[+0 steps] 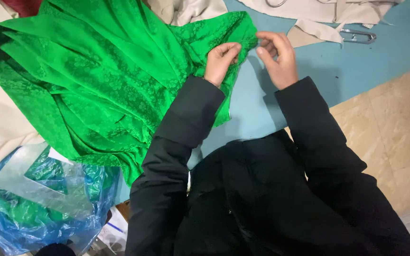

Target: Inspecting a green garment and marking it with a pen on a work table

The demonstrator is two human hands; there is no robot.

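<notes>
Cloth: green cloth (96, 80), shiny, flower pattern, many folds
Left hand (221, 60): pinches the cloth edge
Right hand (277, 56): fingers curled on the same edge
Surface: smooth blue table (357, 61)
Room: beige tile floor (395, 128)

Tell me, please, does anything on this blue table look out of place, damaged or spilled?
Nothing looks damaged or spilled. The patterned bright green fabric lies bunched in loose folds, its edge pinched by the left hand and right hand. Cream cloth offcuts and metal scissors lie scattered on the blue table.
</notes>
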